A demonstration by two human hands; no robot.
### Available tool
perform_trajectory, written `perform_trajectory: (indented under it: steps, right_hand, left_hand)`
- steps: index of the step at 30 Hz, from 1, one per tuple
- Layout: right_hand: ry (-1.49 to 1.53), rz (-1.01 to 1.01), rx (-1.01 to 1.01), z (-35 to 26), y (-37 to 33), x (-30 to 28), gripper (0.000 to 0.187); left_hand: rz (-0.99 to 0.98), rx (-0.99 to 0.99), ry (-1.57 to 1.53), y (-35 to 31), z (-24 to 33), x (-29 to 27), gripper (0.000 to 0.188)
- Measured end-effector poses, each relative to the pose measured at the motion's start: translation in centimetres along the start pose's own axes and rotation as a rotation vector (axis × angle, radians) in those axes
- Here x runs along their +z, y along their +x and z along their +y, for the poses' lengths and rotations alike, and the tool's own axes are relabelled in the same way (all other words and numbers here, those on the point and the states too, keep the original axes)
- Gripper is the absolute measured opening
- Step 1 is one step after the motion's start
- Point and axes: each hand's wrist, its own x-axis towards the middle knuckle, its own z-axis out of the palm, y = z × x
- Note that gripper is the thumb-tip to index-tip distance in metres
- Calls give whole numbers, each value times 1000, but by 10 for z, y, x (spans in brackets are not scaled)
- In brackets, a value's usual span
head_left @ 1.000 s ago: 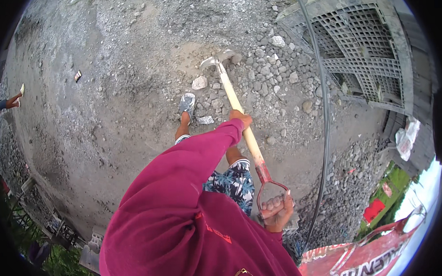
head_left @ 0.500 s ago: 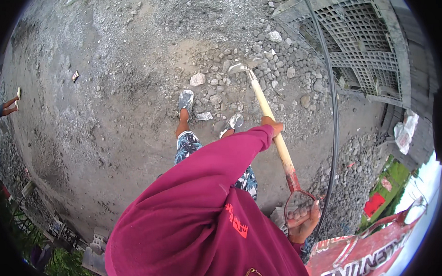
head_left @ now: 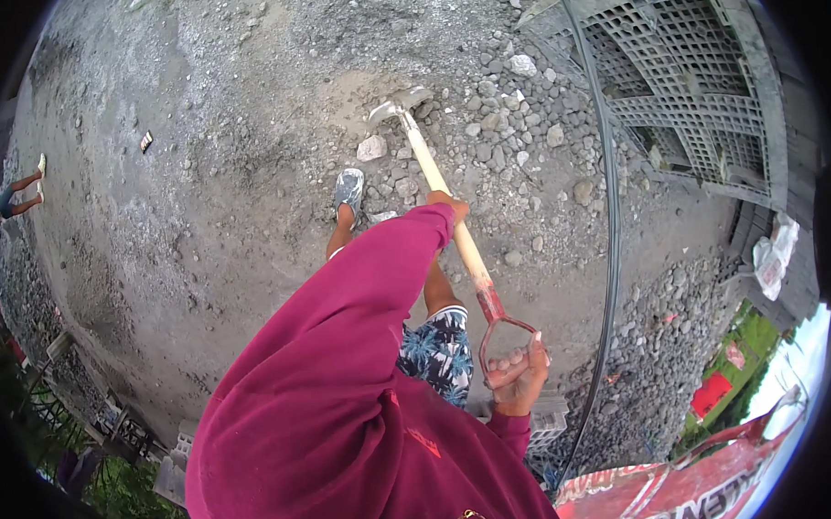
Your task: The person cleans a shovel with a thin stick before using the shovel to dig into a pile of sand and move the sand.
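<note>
Gripping the shovel (head_left: 473,258) at two points: left hand (head_left: 447,204) closed around the pale shaft (head_left: 427,158) near mid-frame, right hand (head_left: 522,375) clenched on the red handle (head_left: 491,304), lower right of centre. Wide spacing presumably for leverage, rear hand steering. Blade (head_left: 413,98) upper centre, beside loose stones (head_left: 498,124); ground contact: cannot tell. Surface: grey, gritty ground (head_left: 197,295). Site outdoors; latticed grey panel (head_left: 694,99) upper right, dark cable (head_left: 611,207) running down the right side.
</note>
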Motion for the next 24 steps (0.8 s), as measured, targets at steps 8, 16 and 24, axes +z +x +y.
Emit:
perform_trajectory:
  steps: [8, 16, 24]
  right_hand:
    - [-74, 13, -271, -85, -76, -61, 26]
    - [74, -132, -106, -76, -88, -55, 38]
    - [38, 31, 73, 16, -11, 14, 38]
  left_hand:
    - [-315, -113, -345, -122, 61, 82, 44]
    - [-34, -140, -272, -124, 17, 70, 48]
    - [-153, -24, 181, 17, -36, -9, 43]
